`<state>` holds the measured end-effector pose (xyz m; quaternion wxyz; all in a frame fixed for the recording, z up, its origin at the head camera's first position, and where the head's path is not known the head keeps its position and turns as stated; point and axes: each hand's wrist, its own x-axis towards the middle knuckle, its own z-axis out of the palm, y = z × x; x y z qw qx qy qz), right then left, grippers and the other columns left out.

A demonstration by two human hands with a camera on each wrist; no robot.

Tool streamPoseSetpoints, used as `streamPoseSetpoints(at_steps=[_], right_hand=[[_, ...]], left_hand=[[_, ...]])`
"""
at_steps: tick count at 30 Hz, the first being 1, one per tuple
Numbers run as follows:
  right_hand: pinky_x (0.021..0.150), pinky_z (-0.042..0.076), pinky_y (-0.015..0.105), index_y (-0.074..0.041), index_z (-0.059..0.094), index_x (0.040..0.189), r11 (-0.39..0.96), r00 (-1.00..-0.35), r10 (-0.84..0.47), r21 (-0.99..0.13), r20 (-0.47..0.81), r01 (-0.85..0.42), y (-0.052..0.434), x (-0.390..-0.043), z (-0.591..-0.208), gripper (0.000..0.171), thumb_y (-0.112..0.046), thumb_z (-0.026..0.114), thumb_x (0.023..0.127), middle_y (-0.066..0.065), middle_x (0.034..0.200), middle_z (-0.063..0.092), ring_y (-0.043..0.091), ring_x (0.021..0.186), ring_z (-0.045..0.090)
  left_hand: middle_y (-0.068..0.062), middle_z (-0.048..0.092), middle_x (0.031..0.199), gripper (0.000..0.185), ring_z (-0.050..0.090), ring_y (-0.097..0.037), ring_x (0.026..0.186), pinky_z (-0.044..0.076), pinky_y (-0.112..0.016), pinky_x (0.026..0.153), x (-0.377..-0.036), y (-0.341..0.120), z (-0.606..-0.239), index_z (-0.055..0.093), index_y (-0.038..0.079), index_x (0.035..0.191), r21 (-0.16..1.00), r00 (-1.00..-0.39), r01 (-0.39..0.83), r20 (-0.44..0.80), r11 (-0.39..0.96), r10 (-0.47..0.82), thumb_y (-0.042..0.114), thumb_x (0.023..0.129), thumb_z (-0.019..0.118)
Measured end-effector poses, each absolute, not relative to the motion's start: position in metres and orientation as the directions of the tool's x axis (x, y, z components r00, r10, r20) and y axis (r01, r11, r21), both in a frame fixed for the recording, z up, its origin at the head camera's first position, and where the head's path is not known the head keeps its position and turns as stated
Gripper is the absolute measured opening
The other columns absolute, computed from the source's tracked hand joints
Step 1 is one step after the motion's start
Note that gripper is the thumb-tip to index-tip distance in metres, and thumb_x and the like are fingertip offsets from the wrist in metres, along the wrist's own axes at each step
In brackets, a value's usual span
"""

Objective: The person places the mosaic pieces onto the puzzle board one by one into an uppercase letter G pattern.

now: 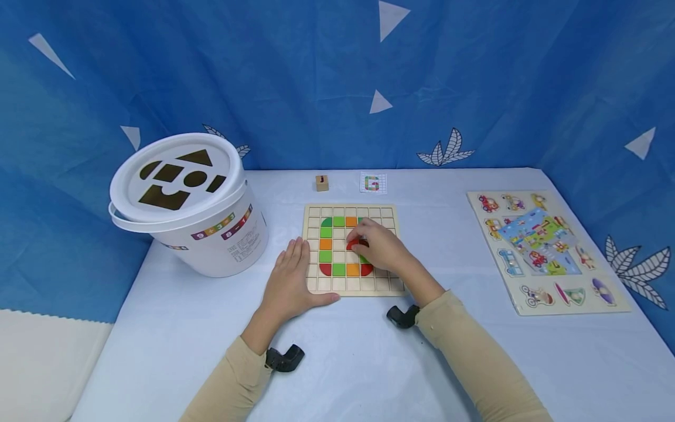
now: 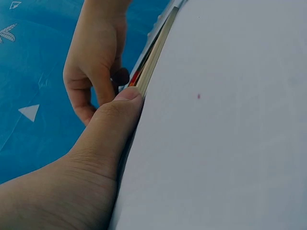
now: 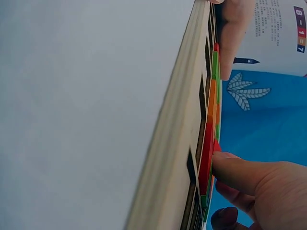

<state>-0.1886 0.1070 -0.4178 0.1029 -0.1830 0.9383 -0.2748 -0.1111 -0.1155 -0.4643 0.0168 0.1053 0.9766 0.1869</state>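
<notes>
A wooden grid board (image 1: pixel 312 285) lies on the table, with green, orange and red tiles set in a ring of its squares. My left hand (image 1: pixel 289 287) rests at its left side, fingers straight along that edge. The left thumb (image 2: pixel 125 95) touches the board's front edge. Over the inside of the ring, my right hand (image 1: pixel 384 246) pinches a red tile (image 1: pixel 352 243) with a rounded corner between thumb and fingers. In the right wrist view, only a bit of that red tile (image 3: pixel 216 145) shows by the thumb. Part of the ring's right side is hidden under the right hand.
Behind the board are a small wooden letter block (image 1: pixel 321 183) and a pattern card (image 1: pixel 373 183) showing a coloured G. A white bucket (image 1: pixel 232 234) with shape holes in its lid stands left. At right lies a picture puzzle board (image 1: pixel 522 296) with sheets on it.
</notes>
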Motion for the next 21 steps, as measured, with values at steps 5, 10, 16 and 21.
streamPoseSetpoints(at_steps=[5, 10, 16, 21], right_hand=[[0.088, 0.054, 0.031, -0.019, 0.074, 0.113, 0.791, -0.91, -0.402, -0.539, -0.098, -0.29, 0.107, -0.187, -0.417, 0.02, -0.02, 0.07, 0.093, -0.003, 0.112, 0.06, 0.018, 0.1, 0.055], [0.079, 0.053, 0.026, -0.018, 0.074, 0.119, 0.798, -0.9, -0.424, -0.51, -0.095, -0.322, 0.108, -0.186, -0.416, 0.027, -0.02, 0.07, 0.093, -0.003, 0.115, 0.06, 0.016, 0.096, 0.056], [0.079, 0.053, 0.028, -0.02, 0.072, 0.123, 0.8, -0.901, -0.429, -0.49, -0.061, -0.347, 0.112, -0.181, -0.415, 0.028, -0.022, 0.068, 0.095, -0.004, 0.117, 0.062, 0.015, 0.094, 0.058], [0.088, 0.055, 0.037, -0.019, 0.068, 0.128, 0.8, -0.926, -0.379, -0.502, 0.005, -0.33, 0.121, -0.173, -0.412, 0.033, -0.025, 0.066, 0.096, -0.001, 0.115, 0.062, 0.018, 0.098, 0.059]], left_hand=[[-0.013, 0.013, 0.167, 0.134, 0.008, -0.028, 0.156, 0.015, -0.05, 0.126, -0.111, -0.115, -0.464, 0.016, 0.001, 0.158, 0.373, -0.977, 0.2, 0.005, 0.906, 0.213, 0.085, 0.065, 0.064], [-0.013, 0.013, 0.167, 0.134, 0.009, -0.028, 0.156, 0.015, -0.05, 0.125, -0.111, -0.115, -0.463, 0.016, 0.001, 0.158, 0.373, -0.977, 0.198, 0.004, 0.906, 0.212, 0.085, 0.065, 0.063], [-0.013, 0.012, 0.167, 0.134, 0.008, -0.028, 0.156, 0.015, -0.05, 0.126, -0.11, -0.115, -0.463, 0.016, 0.001, 0.158, 0.371, -0.978, 0.195, 0.0, 0.908, 0.211, 0.085, 0.065, 0.063], [-0.012, 0.01, 0.168, 0.134, 0.007, -0.027, 0.156, 0.014, -0.049, 0.126, -0.111, -0.114, -0.463, 0.015, 0.002, 0.158, 0.367, -0.977, 0.198, -0.001, 0.909, 0.213, 0.085, 0.066, 0.064]])
